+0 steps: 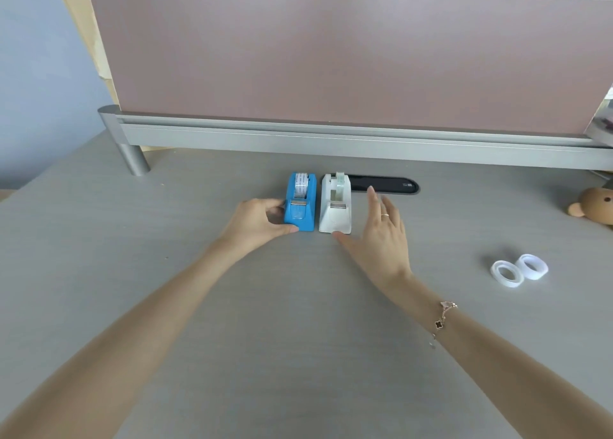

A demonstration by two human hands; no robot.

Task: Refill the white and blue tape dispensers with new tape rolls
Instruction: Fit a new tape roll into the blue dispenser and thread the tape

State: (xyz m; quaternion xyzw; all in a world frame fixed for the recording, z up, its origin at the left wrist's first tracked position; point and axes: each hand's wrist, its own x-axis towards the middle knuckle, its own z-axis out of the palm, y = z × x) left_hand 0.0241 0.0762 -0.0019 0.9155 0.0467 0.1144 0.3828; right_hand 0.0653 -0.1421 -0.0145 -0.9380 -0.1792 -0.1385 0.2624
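While both bare forearms reach across the grey wood-grain desk (298,322), the left hand (255,223) grips the blue plastic tape dispenser (300,206), fingers curled round its near end. The right hand (381,236), fingers straight and released, sits just beside the white plastic tape dispenser (335,209). Two white tape rolls (519,271) lie well apart to the right.

We are looking at a grey tabletop (298,339) lying under everything. Beyond the hands, a dusty-pink partition screen (331,57) is standing on a silver rail (331,140) across the far edge. A black oval cable cover (388,185) is sitting just past the right hand. Far out to that hand's right, a brown plush toy (595,208) is lying at the frame's edge. Cardboard (93,40) is leaning behind the screen's left end.
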